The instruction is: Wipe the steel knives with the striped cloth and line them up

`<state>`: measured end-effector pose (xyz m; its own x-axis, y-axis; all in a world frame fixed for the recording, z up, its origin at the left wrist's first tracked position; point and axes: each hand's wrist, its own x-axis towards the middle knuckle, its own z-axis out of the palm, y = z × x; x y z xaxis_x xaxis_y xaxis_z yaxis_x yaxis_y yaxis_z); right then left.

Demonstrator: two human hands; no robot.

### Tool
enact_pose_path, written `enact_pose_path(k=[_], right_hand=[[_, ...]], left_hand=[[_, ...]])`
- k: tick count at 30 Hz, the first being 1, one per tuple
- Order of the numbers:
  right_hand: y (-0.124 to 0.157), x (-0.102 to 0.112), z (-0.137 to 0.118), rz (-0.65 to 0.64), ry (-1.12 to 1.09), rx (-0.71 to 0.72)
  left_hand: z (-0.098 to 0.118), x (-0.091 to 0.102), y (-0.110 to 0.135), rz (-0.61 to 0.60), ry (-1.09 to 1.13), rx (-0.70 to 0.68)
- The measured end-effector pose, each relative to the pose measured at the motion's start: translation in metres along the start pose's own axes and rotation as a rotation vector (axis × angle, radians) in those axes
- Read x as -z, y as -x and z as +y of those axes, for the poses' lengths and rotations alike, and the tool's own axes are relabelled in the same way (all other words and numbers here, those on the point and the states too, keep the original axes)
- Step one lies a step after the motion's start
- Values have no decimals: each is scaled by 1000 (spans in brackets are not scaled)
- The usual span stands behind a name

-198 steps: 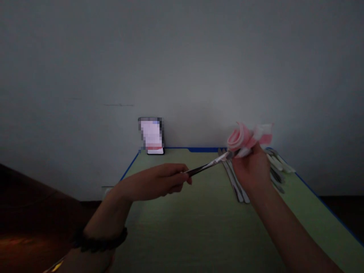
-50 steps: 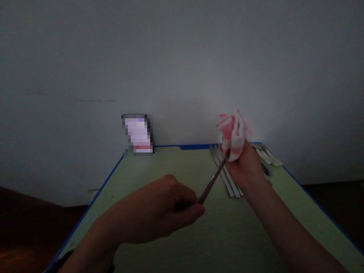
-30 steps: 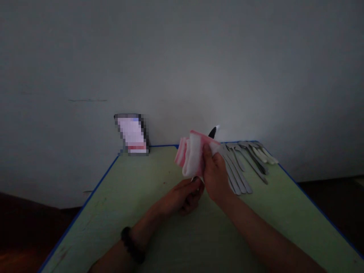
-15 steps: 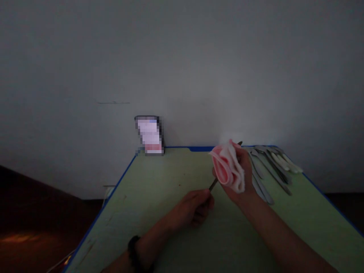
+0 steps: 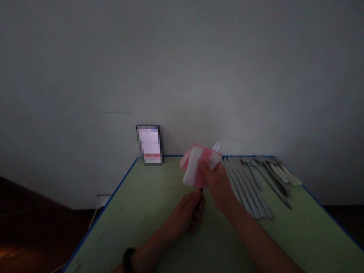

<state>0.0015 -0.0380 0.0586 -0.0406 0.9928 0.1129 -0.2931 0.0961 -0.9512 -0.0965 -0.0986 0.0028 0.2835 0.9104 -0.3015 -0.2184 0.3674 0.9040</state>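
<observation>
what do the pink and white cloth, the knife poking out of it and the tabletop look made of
Cloth: soft fabric, perhaps cotton or microfibre; matte, folded over itself. Knife: probably polished steel; the blade tip looks silvery and shiny. Tabletop: possibly laminate or painted board; flat, greenish, blue-edged.

Right hand (image 5: 219, 185) holds cloth (image 5: 191, 168), apparently around knife (image 5: 217, 146).
</observation>
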Motion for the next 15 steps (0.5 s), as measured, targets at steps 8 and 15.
enact_pose_path(k=[8, 15], right_hand=[[-12, 10, -18, 60, -241, -62], [-27, 33, -51, 117, -415, -16]], left_hand=[[-1, 0, 1, -38, -125, -18], [8, 1, 2, -163, -144, 61]])
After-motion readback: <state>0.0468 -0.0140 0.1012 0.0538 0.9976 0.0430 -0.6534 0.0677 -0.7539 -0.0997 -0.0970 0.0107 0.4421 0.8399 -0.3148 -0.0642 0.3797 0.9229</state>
